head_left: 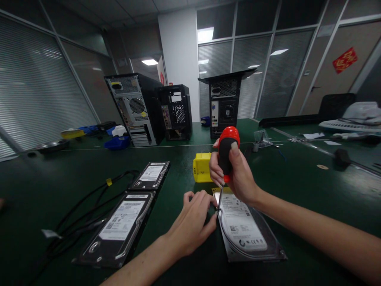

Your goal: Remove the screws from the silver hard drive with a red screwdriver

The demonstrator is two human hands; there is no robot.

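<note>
My right hand [230,171] is wrapped around the red and black handle of a screwdriver [229,153]. The shaft points down, its tip at the left edge of a hard drive [244,224] lying label up on the table. Beside that tip, my left hand [198,216] has its fingers curled, with index finger and thumb close together at the drive's edge. Whatever may be between those fingertips is hidden. Just behind the drive is a yellow plastic bin [202,167], partly covered by my right hand.
Two more hard drives, a nearer one [119,226] and a farther one [151,174], lie left beside black cables [86,202]. Computer cases [137,107] stand at the back of the green table [175,167]. Blue trays [117,142] sit far left; a clear plastic bag [262,139] lies right.
</note>
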